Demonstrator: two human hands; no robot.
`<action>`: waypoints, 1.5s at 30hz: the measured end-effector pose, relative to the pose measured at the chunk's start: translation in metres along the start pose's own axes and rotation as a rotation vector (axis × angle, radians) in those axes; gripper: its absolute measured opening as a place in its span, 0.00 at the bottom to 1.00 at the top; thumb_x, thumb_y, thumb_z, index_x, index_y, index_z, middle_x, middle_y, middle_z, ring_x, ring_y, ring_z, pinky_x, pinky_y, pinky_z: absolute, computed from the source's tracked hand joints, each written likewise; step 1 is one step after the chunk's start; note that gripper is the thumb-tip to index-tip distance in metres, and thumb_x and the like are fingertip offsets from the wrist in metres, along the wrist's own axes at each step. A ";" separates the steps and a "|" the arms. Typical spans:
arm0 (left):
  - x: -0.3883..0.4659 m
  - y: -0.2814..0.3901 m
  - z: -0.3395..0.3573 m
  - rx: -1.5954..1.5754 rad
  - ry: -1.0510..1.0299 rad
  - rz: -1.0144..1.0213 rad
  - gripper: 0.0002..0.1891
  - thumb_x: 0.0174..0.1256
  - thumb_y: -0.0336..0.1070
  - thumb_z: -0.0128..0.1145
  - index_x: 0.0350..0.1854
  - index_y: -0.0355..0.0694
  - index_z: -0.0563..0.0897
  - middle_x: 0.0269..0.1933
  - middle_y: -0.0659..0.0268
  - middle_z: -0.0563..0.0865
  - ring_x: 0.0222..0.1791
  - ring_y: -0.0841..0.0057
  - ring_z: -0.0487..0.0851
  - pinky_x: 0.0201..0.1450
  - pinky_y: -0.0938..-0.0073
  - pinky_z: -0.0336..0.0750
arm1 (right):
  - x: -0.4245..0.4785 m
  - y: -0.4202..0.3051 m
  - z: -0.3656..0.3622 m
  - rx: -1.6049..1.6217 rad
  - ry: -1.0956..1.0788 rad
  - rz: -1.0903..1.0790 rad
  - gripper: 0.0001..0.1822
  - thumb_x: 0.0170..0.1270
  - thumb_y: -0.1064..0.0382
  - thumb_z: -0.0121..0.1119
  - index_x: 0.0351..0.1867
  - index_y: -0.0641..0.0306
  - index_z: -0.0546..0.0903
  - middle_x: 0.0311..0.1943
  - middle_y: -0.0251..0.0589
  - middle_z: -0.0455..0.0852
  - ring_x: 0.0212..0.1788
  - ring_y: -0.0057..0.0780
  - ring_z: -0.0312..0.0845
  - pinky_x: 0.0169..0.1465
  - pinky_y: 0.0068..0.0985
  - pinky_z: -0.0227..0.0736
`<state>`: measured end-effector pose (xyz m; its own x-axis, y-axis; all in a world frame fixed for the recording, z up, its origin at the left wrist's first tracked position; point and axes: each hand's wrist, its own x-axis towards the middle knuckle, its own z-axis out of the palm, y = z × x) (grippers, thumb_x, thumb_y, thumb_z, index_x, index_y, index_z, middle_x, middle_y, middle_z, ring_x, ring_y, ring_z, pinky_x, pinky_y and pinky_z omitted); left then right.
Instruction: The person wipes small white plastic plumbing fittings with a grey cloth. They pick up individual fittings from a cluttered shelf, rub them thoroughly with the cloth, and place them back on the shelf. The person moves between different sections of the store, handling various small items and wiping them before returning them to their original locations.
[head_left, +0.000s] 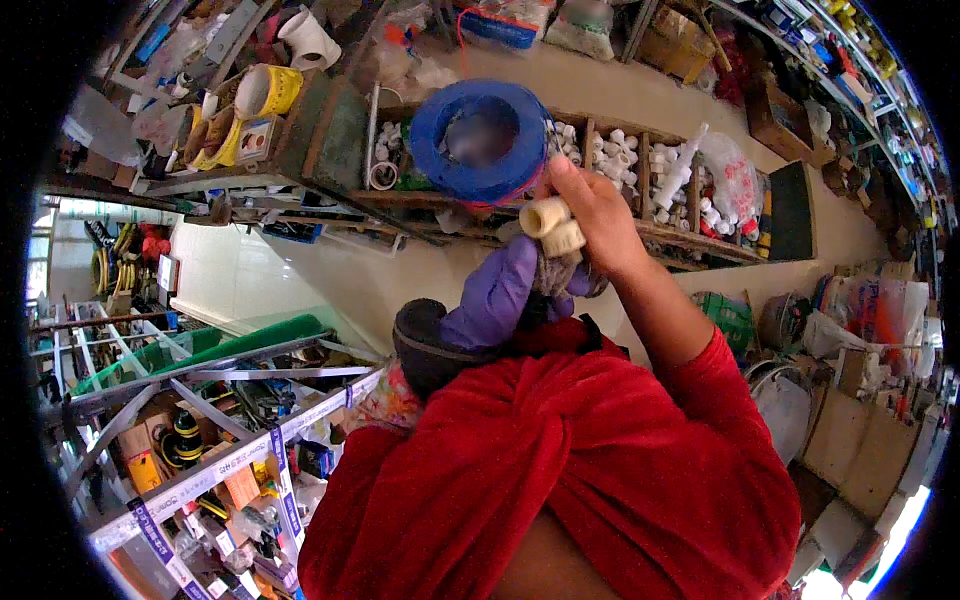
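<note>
Two cream plastic pipe fittings, one (546, 217) above the other (564, 240), are held together in front of my chest. My right hand (596, 214), bare, grips them from the right, its thumb raised near the rim of a blue coil (480, 180). My left hand (499, 289), in a purple glove with a dark sleeve cuff, is closed around a grey, fuzzy cloth-like thing (556, 276) directly below the fittings. Whether that cloth touches the lower fitting is hard to tell. The left fingertips are partly hidden.
Beyond my hands, a wooden compartment box (643, 180) holds many white pipe fittings, with the blue coil over its left part. A shelf with yellow containers (281, 90) stands upper left. Metal racks (225, 465) lie lower left; cardboard boxes (862, 435) stand at right.
</note>
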<state>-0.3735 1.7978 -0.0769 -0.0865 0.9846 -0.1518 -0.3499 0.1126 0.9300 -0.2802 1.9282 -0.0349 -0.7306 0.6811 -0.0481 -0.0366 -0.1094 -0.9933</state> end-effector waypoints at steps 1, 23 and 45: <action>-0.001 0.001 0.000 0.017 -0.008 0.011 0.25 0.74 0.56 0.33 0.53 0.39 0.73 0.36 0.65 0.83 0.27 0.80 0.80 0.30 0.80 0.75 | 0.002 -0.002 0.001 0.088 -0.016 0.067 0.26 0.71 0.44 0.45 0.27 0.64 0.79 0.21 0.30 0.78 0.23 0.17 0.70 0.29 0.20 0.66; -0.001 0.027 -0.003 -0.219 0.100 -0.318 0.24 0.64 0.64 0.48 0.44 0.46 0.75 0.30 0.71 0.79 0.19 0.83 0.74 0.24 0.82 0.69 | -0.005 0.020 0.007 -0.353 0.005 -0.180 0.21 0.70 0.50 0.49 0.31 0.68 0.82 0.23 0.40 0.79 0.27 0.28 0.74 0.34 0.28 0.69; 0.026 -0.017 -0.009 -0.744 0.329 0.077 0.28 0.74 0.56 0.26 0.64 0.43 0.66 0.59 0.57 0.75 0.56 0.64 0.76 0.61 0.61 0.69 | -0.060 0.033 0.013 -0.988 -0.102 -0.260 0.25 0.50 0.56 0.69 0.48 0.62 0.74 0.43 0.49 0.76 0.37 0.50 0.78 0.38 0.38 0.77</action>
<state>-0.3786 1.8205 -0.0996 -0.3643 0.8835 -0.2945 -0.8498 -0.1859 0.4933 -0.2467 1.8740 -0.0638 -0.8364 0.5288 0.1442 0.3419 0.7090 -0.6168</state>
